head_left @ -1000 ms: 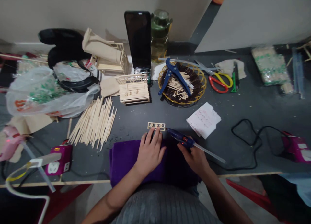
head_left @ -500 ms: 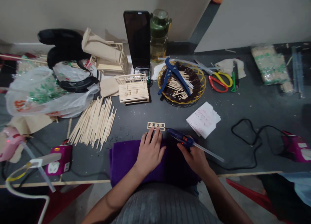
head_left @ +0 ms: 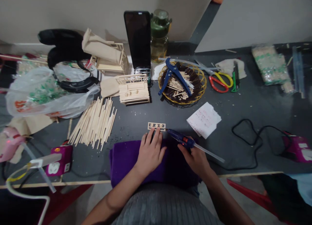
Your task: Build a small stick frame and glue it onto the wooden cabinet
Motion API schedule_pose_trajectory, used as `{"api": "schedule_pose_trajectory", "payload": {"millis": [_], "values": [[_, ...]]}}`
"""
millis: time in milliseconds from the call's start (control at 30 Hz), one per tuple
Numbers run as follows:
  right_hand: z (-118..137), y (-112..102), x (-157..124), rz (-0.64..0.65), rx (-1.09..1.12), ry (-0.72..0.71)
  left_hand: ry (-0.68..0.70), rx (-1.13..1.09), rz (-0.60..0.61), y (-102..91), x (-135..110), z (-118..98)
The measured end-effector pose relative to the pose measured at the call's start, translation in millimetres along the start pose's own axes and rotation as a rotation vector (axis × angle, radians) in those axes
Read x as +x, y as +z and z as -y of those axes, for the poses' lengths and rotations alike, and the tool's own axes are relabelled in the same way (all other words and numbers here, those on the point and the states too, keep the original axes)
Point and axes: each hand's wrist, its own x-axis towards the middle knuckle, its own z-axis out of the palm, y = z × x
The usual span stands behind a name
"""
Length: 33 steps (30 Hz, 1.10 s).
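A small rectangular frame of thin wooden sticks (head_left: 156, 126), with little flower-like wooden pieces inside it, lies flat on the dark table. My left hand (head_left: 151, 150) is spread palm down, its fingertips touching the near edge of the frame. In my right hand (head_left: 197, 156) is a dark blue glue gun (head_left: 180, 138), with a clear glue stick (head_left: 210, 152) poking out of its back. Its nozzle tip is at the right end of the frame. A folded purple cloth (head_left: 126, 161) lies beneath my left hand and wrist.
Beyond the frame stands a miniature wooden bench (head_left: 134, 92). Loose wooden sticks (head_left: 95, 122) are piled at left. A wicker basket (head_left: 203, 88) holds a blue cutter (head_left: 179, 77). White paper notes (head_left: 204, 120), scissors (head_left: 220, 83) and a black cord (head_left: 255, 153) lie right; a phone (head_left: 137, 39) stands behind.
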Motion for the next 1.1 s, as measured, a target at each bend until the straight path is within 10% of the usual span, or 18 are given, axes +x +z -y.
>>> {"api": "schedule_pose_trajectory", "payload": {"millis": [1100], "values": [[0.3,-2.2,-1.3,-0.018,-0.044,-0.039,0.014,0.014,-0.021,2.0,0.2,1.4]]}}
